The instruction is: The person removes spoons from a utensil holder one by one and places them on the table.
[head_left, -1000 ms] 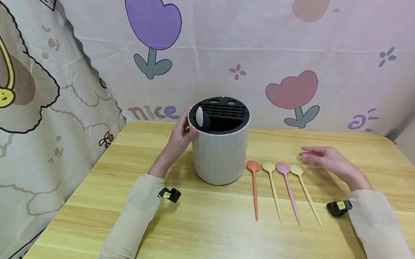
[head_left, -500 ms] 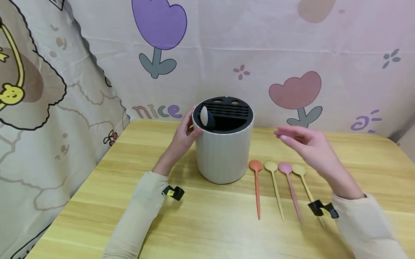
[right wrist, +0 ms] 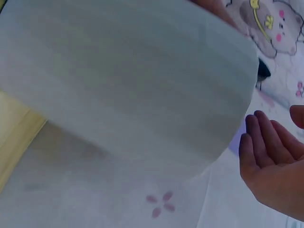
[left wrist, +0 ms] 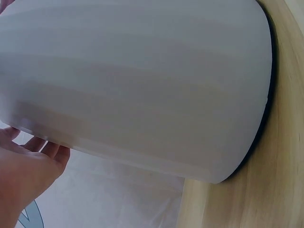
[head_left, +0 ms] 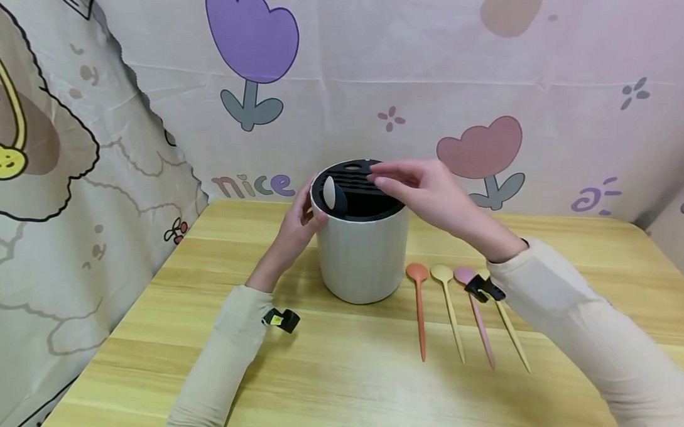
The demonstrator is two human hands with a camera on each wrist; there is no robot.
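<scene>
A white ribbed utensil holder point(head_left: 363, 258) with a black slotted lid point(head_left: 370, 205) stands upright on the table. Out of the lid's large front opening sticks a rounded white-and-dark-blue utensil head point(head_left: 331, 195); the rest of it is hidden inside. My left hand point(head_left: 296, 227) grips the holder's left side near the rim, thumb in front; its fingers point(left wrist: 50, 149) lie along the wall in the left wrist view. Over the lid's right part hovers my right hand point(head_left: 427, 191), holding nothing, its fingers point(right wrist: 270, 147) loosely bent in the right wrist view.
Right of the holder several long-handled spoons lie side by side: an orange one point(head_left: 418, 273), a pale yellow one point(head_left: 443, 275), a pink one point(head_left: 485, 338) and another yellow one point(head_left: 515, 339). The right sleeve partly covers them. A patterned cloth point(head_left: 346, 100) hangs behind the table.
My right hand has moved left from beyond the spoons, rising over them to the lid of the utensil holder. My left hand has stayed on the holder, and the spoons have not moved.
</scene>
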